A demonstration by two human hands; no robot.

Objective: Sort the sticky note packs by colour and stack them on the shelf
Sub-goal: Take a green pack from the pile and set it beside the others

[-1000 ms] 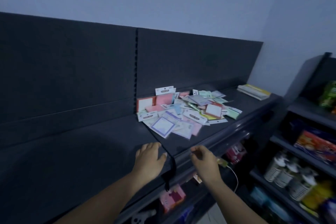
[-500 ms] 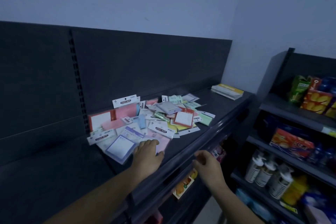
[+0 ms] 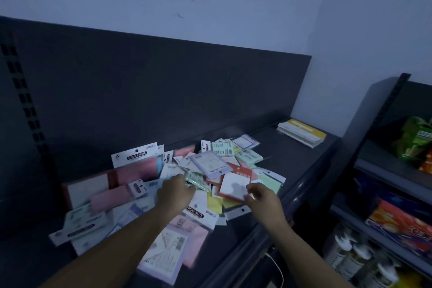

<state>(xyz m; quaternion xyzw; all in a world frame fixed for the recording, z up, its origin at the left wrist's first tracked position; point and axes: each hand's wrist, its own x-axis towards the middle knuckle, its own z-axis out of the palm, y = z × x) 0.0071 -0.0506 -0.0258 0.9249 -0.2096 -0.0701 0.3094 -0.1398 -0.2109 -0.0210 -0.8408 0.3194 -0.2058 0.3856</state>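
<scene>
Head view: packs [image 3: 211, 166] sit in one mixed pile mid-shelf [image 3: 297, 166], nothing sorted yet.

Left hand [image 3: 175, 190] is over the pile centre, fingers curled down beside a green pack [image 3: 197, 181]. Fingertips are hidden, so I can't tell if it's gripping. Right hand [image 3: 263, 199] is at the near-right edge of the red pack [image 3: 233, 186], fingers loosely curled. Pinch isn't confirmed.

My take on the step:
- Lift top packs first. Red and green lie uppermost, and dragging buried ones will scatter the pile.
- Pinch by the edge or header card, one pack per hand.
- Start colour stacks on the bare shelf right of the pile, well apart. The film sleeves look slippery, so square each stack.
- Pink packs [image 3: 138, 173] at far left already cluster, so build pink there.

Readable: "STICKY NOTE" on the far-left header [image 3: 138, 155] and the near header [image 3: 195, 211]. Other print is too small. Text on the yellow booklets [image 3: 302, 133] at far right is illegible.
</scene>
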